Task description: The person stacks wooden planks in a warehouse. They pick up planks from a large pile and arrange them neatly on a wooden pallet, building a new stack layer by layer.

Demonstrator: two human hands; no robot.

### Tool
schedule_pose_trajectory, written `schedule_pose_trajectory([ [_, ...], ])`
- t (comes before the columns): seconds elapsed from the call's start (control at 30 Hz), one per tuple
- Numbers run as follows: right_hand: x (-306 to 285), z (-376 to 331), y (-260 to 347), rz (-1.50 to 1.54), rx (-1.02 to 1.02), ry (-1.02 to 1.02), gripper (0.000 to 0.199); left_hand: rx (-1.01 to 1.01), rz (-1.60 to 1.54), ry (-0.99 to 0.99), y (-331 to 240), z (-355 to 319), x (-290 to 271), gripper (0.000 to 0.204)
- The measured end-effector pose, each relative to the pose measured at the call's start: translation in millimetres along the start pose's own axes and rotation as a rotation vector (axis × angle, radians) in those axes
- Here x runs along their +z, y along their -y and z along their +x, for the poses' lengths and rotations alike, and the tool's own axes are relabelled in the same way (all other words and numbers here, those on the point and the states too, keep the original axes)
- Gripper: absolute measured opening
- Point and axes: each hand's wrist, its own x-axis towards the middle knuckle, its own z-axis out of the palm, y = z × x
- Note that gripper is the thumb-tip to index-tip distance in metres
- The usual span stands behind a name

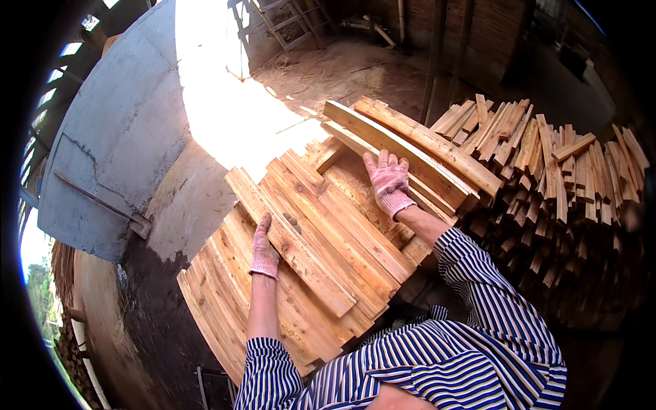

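Left hand: the gloved left hand [265,247] lies on the near edge of a long wooden slat [290,240]; its fingers curl over that edge, gripping the slat.
Right hand: the gloved right hand [387,180] rests flat, fingers spread and released, on another slat [355,188] further back; it presses rather than grasps.
Where the slats lie: both belong to the top layer of a slat stack [225,301] in front of the person, boards side by side, running diagonally from lower right to upper left.
Around: two thicker planks [417,147] lie across the far end of the stack; to the right, just beside it, stands a big heap of short offcuts [560,171]. A grey curved wall [123,137] and a dirt floor [184,205] are on the left.
Step in hand: by the look of it, laying or squaring a slat on the top layer, one hand steadying the pile.
Next move calls for: probably sliding the gripped slat flush against its neighbour while the flat hand keeps the others from shifting.
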Motion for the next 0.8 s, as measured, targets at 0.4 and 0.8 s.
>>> schedule_pose_trajectory([
  [0.4, 2.5, 51.9, -75.4, 1.6, -0.016, 0.608, 0.084, -0.006, 0.013, 0.005, -0.5, 0.8, -4.0, 0.049],
  [0.8, 27.8, 1.1, -18.5, 1.689, 0.008, 0.759, 0.091, 0.028, 0.025, -0.049, -2.4, -2.3, -6.5, 0.049],
])
